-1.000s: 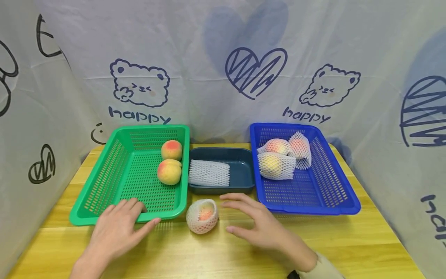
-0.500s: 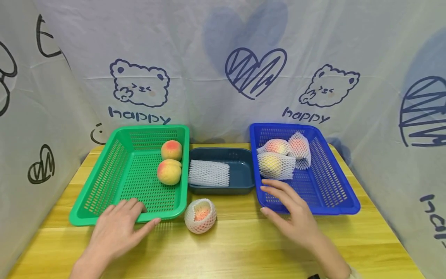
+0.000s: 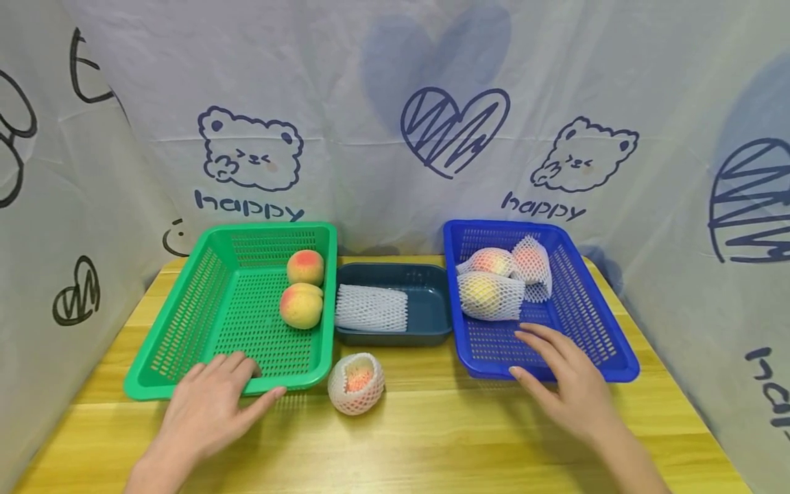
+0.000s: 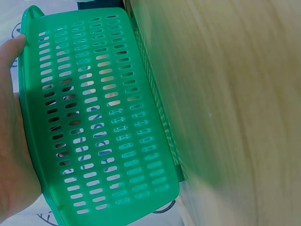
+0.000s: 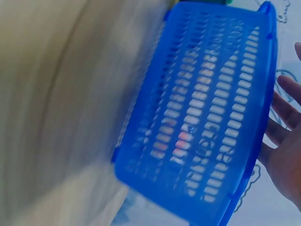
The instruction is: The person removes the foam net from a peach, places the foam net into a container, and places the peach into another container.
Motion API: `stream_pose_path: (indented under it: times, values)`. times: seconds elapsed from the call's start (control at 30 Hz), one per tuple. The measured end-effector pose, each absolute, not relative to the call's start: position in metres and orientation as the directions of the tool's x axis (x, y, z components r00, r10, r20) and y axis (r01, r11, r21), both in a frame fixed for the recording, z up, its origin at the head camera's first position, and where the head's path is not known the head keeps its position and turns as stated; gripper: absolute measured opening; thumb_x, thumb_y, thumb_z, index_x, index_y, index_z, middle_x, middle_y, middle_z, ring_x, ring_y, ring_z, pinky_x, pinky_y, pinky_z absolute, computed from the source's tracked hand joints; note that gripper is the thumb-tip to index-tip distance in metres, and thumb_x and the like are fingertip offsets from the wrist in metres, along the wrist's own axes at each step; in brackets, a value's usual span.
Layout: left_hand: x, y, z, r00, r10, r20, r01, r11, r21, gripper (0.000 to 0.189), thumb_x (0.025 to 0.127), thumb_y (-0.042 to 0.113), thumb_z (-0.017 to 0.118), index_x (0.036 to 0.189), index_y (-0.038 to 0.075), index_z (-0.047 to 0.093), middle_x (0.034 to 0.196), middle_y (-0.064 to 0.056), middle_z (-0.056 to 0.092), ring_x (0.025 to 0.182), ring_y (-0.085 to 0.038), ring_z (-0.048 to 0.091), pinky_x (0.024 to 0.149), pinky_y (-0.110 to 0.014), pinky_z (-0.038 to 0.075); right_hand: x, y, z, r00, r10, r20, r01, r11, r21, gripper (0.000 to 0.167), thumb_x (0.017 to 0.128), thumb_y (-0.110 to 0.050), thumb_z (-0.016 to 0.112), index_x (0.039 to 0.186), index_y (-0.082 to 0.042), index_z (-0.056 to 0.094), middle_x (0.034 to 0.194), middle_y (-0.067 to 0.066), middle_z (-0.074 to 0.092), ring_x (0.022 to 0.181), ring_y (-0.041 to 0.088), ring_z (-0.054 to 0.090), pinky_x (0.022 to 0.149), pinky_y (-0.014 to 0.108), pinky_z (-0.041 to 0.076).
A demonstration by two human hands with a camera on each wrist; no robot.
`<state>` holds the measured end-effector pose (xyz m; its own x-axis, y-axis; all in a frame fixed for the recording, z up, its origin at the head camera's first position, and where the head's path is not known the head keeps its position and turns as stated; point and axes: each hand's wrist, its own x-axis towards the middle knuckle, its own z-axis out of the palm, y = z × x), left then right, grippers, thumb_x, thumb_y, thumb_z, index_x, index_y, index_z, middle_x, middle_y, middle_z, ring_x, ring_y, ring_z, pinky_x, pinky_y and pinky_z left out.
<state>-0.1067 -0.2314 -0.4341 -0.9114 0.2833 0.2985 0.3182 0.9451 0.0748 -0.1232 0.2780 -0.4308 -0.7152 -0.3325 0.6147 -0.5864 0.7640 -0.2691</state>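
My left hand (image 3: 210,405) holds the near rim of the green basket (image 3: 228,312), its fingers bent over the edge and the thumb along the outside. Two bare peaches (image 3: 301,305) lie at that basket's right side. On the table just right of it sits a peach in a white foam net (image 3: 356,384), part of its skin showing. My right hand (image 3: 570,394) hovers at the front edge of the blue basket (image 3: 546,333), fingers spread and holding nothing. Several netted peaches (image 3: 490,295) lie at the back left of the blue basket.
Between the baskets stands a dark blue tray (image 3: 428,298) with flat white foam nets (image 3: 372,308) in its left half. All stands on a wooden table (image 3: 407,446). A printed white cloth (image 3: 370,185) hangs behind and at both sides.
My right hand has moved right, away from the netted peach to the front of the blue basket. The netted peach has shifted slightly left. My left hand stays on the green basket.
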Motion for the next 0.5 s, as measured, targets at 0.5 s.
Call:
stream_pose_path:
  times: [0.5]
  values:
    - [-0.106,-0.231,-0.433,-0.912,0.282,0.298,0.317,0.945,0.075,0.049,0.093,0.066,0.064,0.095,0.017,0.066,0.088,0.006,0.056,0.080,-0.015,0.053,0.068,-0.035,0.041,-0.117,0.295,-0.441,-0.855,-0.331,0.399,-0.408,0.904,-0.125,0.038,0.097,-0.046,0.071,0.115,-0.012,0.074,0.111,0.006,0.073,0.106,0.034,0.068,0.090,0.056,0.049]
